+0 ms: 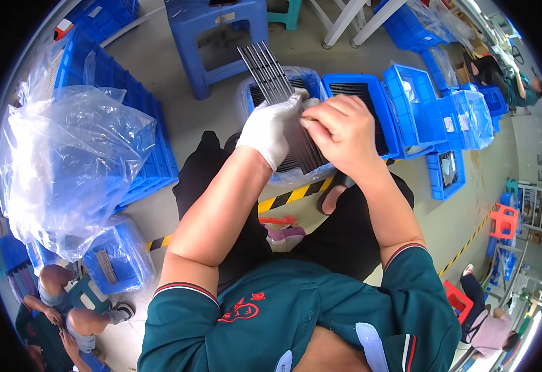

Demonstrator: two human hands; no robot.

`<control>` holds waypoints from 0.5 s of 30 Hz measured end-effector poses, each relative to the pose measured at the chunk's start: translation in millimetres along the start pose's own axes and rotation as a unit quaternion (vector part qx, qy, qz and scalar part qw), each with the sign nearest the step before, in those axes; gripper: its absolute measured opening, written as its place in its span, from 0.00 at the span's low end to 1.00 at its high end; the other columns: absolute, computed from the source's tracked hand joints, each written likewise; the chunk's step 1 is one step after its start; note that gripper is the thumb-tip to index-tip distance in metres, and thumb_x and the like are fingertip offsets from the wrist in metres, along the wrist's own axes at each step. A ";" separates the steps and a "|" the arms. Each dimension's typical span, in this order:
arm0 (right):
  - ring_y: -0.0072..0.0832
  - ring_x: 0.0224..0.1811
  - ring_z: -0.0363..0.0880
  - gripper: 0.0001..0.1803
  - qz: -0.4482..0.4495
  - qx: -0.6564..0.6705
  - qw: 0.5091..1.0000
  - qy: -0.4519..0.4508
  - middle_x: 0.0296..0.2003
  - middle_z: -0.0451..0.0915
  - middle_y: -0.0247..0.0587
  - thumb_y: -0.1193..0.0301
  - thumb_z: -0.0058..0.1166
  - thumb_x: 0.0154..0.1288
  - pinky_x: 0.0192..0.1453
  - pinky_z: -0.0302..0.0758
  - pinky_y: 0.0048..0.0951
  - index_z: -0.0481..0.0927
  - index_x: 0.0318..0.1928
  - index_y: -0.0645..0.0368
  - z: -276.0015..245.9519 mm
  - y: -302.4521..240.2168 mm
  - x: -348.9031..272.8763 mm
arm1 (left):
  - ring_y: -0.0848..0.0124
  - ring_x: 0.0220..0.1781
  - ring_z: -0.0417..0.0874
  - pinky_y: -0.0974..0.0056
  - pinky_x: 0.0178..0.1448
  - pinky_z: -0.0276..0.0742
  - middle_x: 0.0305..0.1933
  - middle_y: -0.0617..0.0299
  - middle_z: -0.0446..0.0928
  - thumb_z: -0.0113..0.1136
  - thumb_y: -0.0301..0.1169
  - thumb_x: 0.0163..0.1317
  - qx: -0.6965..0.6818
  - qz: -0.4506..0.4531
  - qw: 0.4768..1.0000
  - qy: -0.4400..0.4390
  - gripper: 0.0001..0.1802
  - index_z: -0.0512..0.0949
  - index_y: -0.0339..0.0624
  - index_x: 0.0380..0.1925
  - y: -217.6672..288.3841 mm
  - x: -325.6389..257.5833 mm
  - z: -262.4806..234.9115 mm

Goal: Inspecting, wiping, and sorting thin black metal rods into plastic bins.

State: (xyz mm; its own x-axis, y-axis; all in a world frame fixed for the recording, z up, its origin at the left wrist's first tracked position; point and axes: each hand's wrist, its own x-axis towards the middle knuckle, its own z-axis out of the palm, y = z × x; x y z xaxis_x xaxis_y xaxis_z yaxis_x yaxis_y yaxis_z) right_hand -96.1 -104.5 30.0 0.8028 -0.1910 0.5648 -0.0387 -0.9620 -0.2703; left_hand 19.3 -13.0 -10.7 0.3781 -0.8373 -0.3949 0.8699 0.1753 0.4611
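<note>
The gloved left hand (269, 129) clasps dark rods (266, 73) above a blue bin (313, 79), the right hand (345, 133) pinching beside them, on what I cannot tell; a loosened clasp could spill them.

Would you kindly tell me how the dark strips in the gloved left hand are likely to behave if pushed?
The strips are probably stiff, as their free ends stick out straight past the left hand. They may slide lengthwise against one another, being slim and laid side by side.

Factory — blue crates (162, 155), striped floor tape (299, 193)
</note>
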 end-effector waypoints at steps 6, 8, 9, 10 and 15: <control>0.31 0.27 0.77 0.04 0.066 0.102 0.993 -0.004 0.25 0.80 0.37 0.76 0.65 0.52 0.35 0.72 0.29 0.82 0.29 0.59 0.5 4.0 0.5 | 0.63 0.44 0.82 0.59 0.51 0.80 0.43 0.54 0.80 0.52 0.29 0.69 -0.028 -0.028 0.999 0.016 0.11 0.78 0.35 0.45 4.0 -3.8 6.0; 0.30 0.26 0.77 0.04 0.071 0.115 0.991 -0.008 0.24 0.80 0.37 0.76 0.65 0.52 0.34 0.72 0.28 0.82 0.30 0.60 2.6 4.0 1.0 | 0.63 0.44 0.82 0.59 0.51 0.80 0.43 0.54 0.80 0.52 0.29 0.70 -0.034 -0.028 0.999 0.014 0.11 0.78 0.35 0.45 5.0 -5.4 7.1; 0.30 0.26 0.77 0.04 0.070 0.116 0.991 -0.009 0.24 0.80 0.37 0.76 0.65 0.52 0.34 0.72 0.28 0.82 0.30 0.60 3.2 4.2 1.0 | 0.63 0.44 0.82 0.59 0.51 0.80 0.43 0.54 0.80 0.52 0.29 0.70 -0.031 -0.028 0.999 0.023 0.11 0.78 0.34 0.45 6.4 -7.1 9.4; 0.30 0.26 0.77 0.04 0.069 0.115 0.991 -0.010 0.24 0.80 0.37 0.76 0.65 0.52 0.33 0.72 0.28 0.82 0.30 0.60 3.7 4.5 1.0 | 0.63 0.44 0.82 0.59 0.51 0.80 0.43 0.54 0.80 0.51 0.29 0.70 -0.028 -0.027 0.999 0.032 0.11 0.78 0.34 0.45 7.1 -7.9 10.4; 0.31 0.27 0.77 0.04 0.067 0.110 0.992 -0.014 0.24 0.79 0.36 0.75 0.65 0.52 0.34 0.72 0.29 0.82 0.29 0.59 4.2 4.4 0.8 | 0.63 0.44 0.82 0.59 0.51 0.80 0.44 0.53 0.80 0.51 0.29 0.70 -0.033 -0.027 0.999 0.023 0.11 0.78 0.34 0.45 5.5 -3.9 6.1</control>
State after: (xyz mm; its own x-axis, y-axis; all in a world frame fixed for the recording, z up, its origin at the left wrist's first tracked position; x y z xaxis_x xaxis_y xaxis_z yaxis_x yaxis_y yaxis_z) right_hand -93.1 -108.1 26.0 0.8150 -0.3067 0.4917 -0.0181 -0.8615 -0.5074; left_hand 20.7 -11.9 -1.8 0.3436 -0.8219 -0.4544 0.9076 0.1662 0.3855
